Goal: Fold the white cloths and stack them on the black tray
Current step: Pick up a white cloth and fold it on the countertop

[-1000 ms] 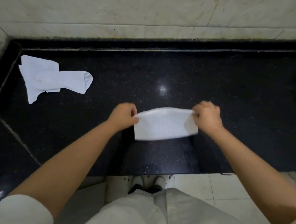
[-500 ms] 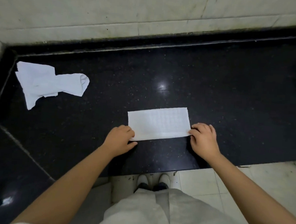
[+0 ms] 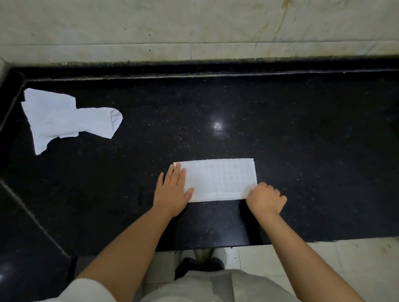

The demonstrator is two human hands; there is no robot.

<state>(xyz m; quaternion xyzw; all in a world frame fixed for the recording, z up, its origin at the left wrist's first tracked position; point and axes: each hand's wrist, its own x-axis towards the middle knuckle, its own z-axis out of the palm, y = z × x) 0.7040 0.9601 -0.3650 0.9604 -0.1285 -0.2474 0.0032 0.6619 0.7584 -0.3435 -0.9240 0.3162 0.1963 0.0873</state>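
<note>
Crumpled cloth (image 3: 62,119) far beyond left hand (image 3: 173,191), on black counter (image 3: 311,146). Folded cloth (image 3: 220,179) lies flat between hands, long axis left-right. Left hand flat, pressing its left end; right hand (image 3: 266,198) curled, pinching right near corner.

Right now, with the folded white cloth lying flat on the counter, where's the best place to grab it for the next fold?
Probably the short right edge of the folded cloth, from the right: right hand already pinches that near corner, while left hand presses the opposite end flat.
</note>
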